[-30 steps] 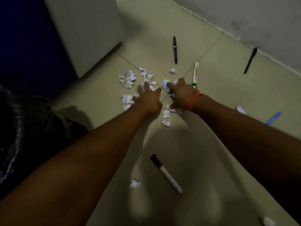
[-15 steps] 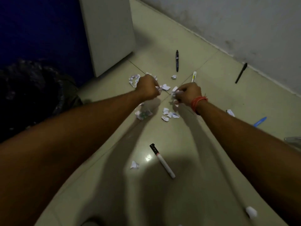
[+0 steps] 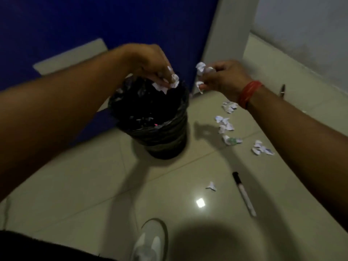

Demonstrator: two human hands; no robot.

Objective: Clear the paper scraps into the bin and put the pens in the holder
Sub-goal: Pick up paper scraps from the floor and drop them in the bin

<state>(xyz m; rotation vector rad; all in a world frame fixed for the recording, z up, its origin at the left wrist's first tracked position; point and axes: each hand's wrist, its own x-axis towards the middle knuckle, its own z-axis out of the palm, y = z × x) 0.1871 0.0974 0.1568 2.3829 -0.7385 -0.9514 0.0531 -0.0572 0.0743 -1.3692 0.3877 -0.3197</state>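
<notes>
My left hand [image 3: 150,63] hangs over the mouth of the bin [image 3: 160,136], which is lined with a black bag, and pinches white paper scraps [image 3: 169,82]. My right hand [image 3: 224,79], with a red band at the wrist, is just right of the bin rim and grips more crumpled scraps [image 3: 202,69]. Several loose scraps [image 3: 226,125] lie on the floor to the right of the bin. A white marker with a black cap [image 3: 243,194] lies on the tiles in front. A dark pen [image 3: 282,89] shows beyond my right wrist.
A blue wall [image 3: 94,21] stands behind the bin, with a pale pillar [image 3: 226,29] to its right and a grey wall at far right. My white shoe [image 3: 150,242] is at the bottom. A single scrap [image 3: 211,186] lies near the marker.
Both hands have lifted scraps off the floor pile and swung left to the bin. The view has turned left with them, so the bin is now central.
</notes>
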